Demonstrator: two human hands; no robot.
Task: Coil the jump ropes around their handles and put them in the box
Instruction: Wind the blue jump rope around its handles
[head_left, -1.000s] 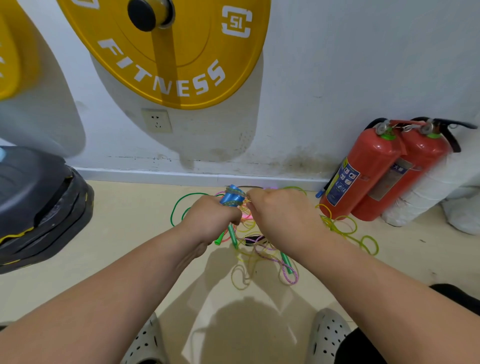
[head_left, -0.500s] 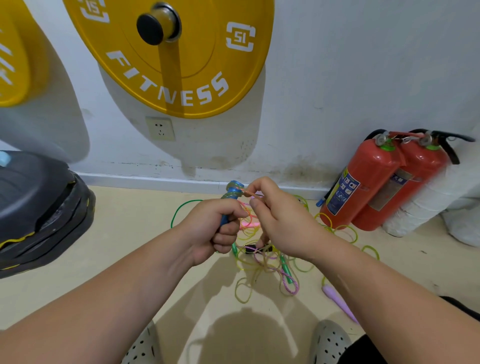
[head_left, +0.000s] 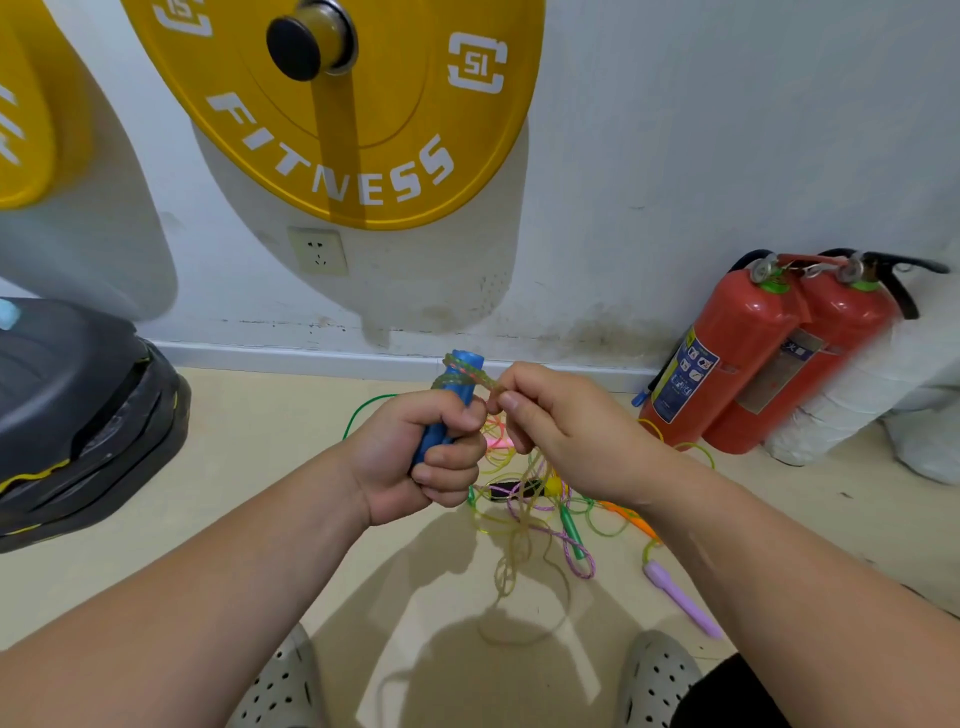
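From my end, the left grip (head_left: 415, 457) is clenched around a blue plastic jump-rope handle (head_left: 460, 389). The handle is held upright above the floor, its top end sticking out over the forefinger. A translucent yellow-green rope (head_left: 462, 375) is wound in a few turns round that top end. The right grip (head_left: 566, 436) sits just beside it, thumb and forefinger pinching the same rope where it leaves the coil. The slack drops from under that hand to the beige floor (head_left: 249, 467). I cannot tell whether the fist holds one handle or a pair, because the fingers cover too much.

Beneath both hands lies a loose tangle of coloured ropes (head_left: 524, 499). A green handle (head_left: 571, 525) lies in it, with an orange handle (head_left: 631, 517) at its right edge and a lilac handle (head_left: 675, 592) nearer me.

Two red fire extinguishers (head_left: 727, 358) lean on the white wall (head_left: 675, 156) at the right. A yellow weight plate marked FITNESS (head_left: 363, 130) hangs above a white socket (head_left: 318, 252). Black stacked gear (head_left: 67, 395) sits at the left. Two grey perforated clogs (head_left: 280, 691) show at the bottom edge.
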